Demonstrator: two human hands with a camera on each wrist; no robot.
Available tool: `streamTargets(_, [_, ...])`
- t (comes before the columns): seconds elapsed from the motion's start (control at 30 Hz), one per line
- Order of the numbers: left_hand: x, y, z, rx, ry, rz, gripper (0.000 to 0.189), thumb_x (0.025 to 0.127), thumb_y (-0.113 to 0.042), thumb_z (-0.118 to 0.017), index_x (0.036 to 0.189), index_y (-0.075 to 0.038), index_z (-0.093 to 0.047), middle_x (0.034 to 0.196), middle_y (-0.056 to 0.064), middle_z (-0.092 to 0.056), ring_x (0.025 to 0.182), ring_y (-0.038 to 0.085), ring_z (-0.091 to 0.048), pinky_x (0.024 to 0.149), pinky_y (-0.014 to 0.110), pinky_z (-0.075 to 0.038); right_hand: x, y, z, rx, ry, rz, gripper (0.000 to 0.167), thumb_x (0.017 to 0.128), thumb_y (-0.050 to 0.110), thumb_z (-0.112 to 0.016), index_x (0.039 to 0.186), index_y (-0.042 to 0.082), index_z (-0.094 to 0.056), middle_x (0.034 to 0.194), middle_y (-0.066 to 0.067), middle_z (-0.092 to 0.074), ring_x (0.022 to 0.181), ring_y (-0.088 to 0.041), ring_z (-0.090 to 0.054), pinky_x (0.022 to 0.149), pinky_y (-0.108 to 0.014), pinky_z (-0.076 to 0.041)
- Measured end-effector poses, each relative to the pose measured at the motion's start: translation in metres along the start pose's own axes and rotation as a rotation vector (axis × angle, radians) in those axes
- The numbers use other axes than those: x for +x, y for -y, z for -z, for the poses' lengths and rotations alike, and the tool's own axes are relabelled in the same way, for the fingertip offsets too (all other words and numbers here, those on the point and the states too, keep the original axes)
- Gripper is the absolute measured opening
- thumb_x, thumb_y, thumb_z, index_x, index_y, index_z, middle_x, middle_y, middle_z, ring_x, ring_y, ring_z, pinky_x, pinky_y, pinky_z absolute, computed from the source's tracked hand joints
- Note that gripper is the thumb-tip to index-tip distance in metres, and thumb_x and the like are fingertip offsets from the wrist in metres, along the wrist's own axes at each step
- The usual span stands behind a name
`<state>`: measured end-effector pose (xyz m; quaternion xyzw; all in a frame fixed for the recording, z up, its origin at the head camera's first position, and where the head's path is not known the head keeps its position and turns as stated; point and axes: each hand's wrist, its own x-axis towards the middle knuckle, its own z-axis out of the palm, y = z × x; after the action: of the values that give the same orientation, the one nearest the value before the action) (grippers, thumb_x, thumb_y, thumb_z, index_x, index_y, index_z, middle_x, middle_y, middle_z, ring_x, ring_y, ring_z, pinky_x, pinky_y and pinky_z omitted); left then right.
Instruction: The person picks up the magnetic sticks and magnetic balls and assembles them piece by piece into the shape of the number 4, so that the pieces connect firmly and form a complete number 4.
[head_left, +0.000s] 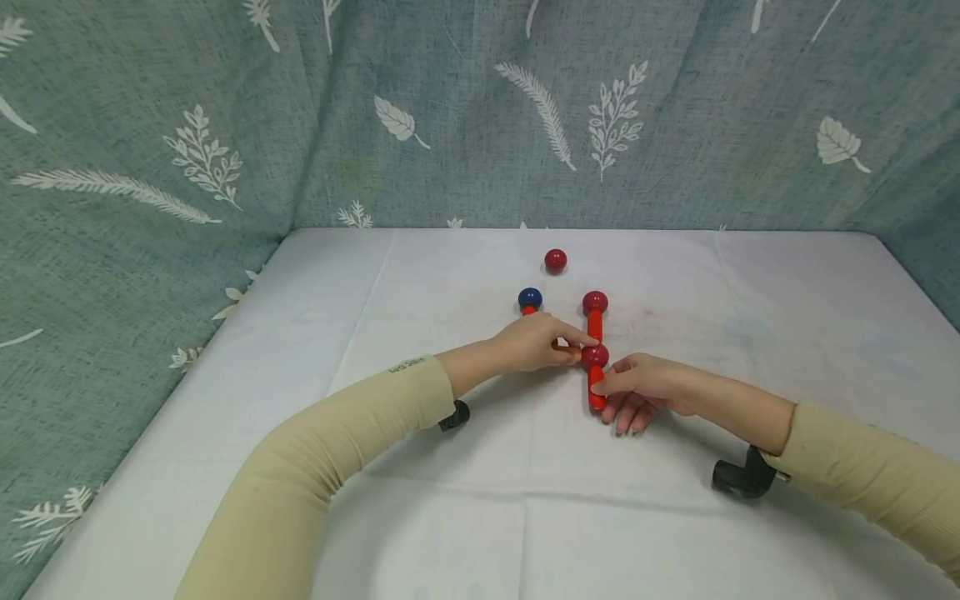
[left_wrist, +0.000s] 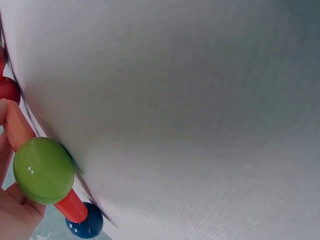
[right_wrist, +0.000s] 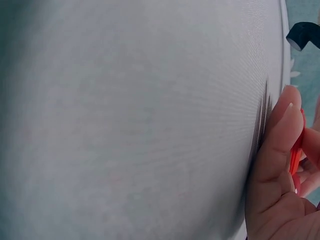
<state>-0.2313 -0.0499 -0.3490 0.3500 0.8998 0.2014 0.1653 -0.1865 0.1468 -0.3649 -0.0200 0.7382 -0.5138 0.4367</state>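
My left hand (head_left: 536, 342) pinches the near red ball (head_left: 595, 357) from its left side. My right hand (head_left: 648, 387) grips a red stick (head_left: 596, 398) with thumb and fingers; its upper end meets that ball. Another red stick (head_left: 595, 327) runs from the ball to a far red ball (head_left: 596, 302). In the left wrist view, an orange stick (left_wrist: 19, 127) lies by the left fingers and joins a green ball (left_wrist: 44, 171). A short red stick (left_wrist: 73, 207) links the green ball to a blue ball (left_wrist: 86, 222). The left hand hides the green ball in the head view.
A loose red ball (head_left: 556, 261) sits near the back of the white-covered table (head_left: 450, 533). A leaf-patterned curtain (head_left: 465, 117) hangs behind and at the sides. Dark wrist devices (head_left: 744, 477) hang under both sleeves.
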Motion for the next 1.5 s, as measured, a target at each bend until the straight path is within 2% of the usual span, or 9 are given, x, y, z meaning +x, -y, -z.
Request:
streamTargets(0.27, [0.001, 0.001, -0.001, 0.013, -0.003, -0.007, 0.037, 0.086, -0.017, -0.064, 0.123, -0.023, -0.060, 0.079, -0.005, -0.061, 0.070, 0.009, -0.050, 0.061, 0.013, -0.039, -0.001, 0.001, -0.002, -0.041, -0.039, 0.006, 0.025, 0.089, 0.023, -0.057, 0.093, -0.001, -0.052, 0.065, -0.005, -0.065, 0.052, -0.013, -0.063, 0.052, -0.024, -0.051])
streamTargets(0.77, [0.001, 0.002, 0.000, 0.006, -0.005, -0.002, 0.037, 0.087, -0.018, -0.064, 0.123, -0.024, -0.060, 0.077, -0.005, -0.061, 0.068, 0.009, -0.049, 0.059, 0.013, -0.038, 0.000, 0.002, -0.001, -0.063, -0.073, -0.011, 0.026, 0.088, 0.024, -0.058, 0.093, -0.001, -0.050, 0.065, -0.005, -0.065, 0.052, -0.013, -0.063, 0.053, -0.025, -0.051])
streamTargets(1.13, [0.000, 0.001, 0.001, 0.009, -0.002, 0.002, 0.037, 0.086, -0.018, -0.064, 0.123, -0.024, -0.060, 0.079, -0.005, -0.061, 0.069, 0.009, -0.050, 0.060, 0.014, -0.038, 0.000, 0.005, 0.000, -0.087, -0.054, -0.021, 0.027, 0.088, 0.024, -0.059, 0.094, -0.001, -0.051, 0.066, -0.005, -0.065, 0.053, -0.013, -0.064, 0.055, -0.025, -0.052])
streamTargets(1.3, [-0.001, -0.001, 0.001, -0.006, 0.002, 0.012, 0.037, 0.086, -0.018, -0.064, 0.123, -0.024, -0.060, 0.078, -0.005, -0.062, 0.068, 0.010, -0.049, 0.060, 0.014, -0.038, -0.003, 0.008, 0.009, -0.153, -0.039, -0.030, 0.031, 0.087, 0.025, -0.061, 0.102, -0.001, -0.052, 0.071, -0.005, -0.066, 0.053, -0.012, -0.061, 0.057, -0.024, -0.051])
streamTargets(1.5, [-0.002, -0.001, -0.001, -0.001, -0.006, 0.010, 0.037, 0.086, -0.019, -0.064, 0.123, -0.024, -0.060, 0.080, -0.006, -0.061, 0.070, 0.009, -0.050, 0.061, 0.014, -0.038, -0.015, 0.027, 0.039, -0.206, -0.124, 0.017, 0.042, 0.089, 0.024, -0.058, 0.120, -0.002, -0.044, 0.083, -0.004, -0.065, 0.061, -0.013, -0.057, 0.065, -0.026, -0.050])
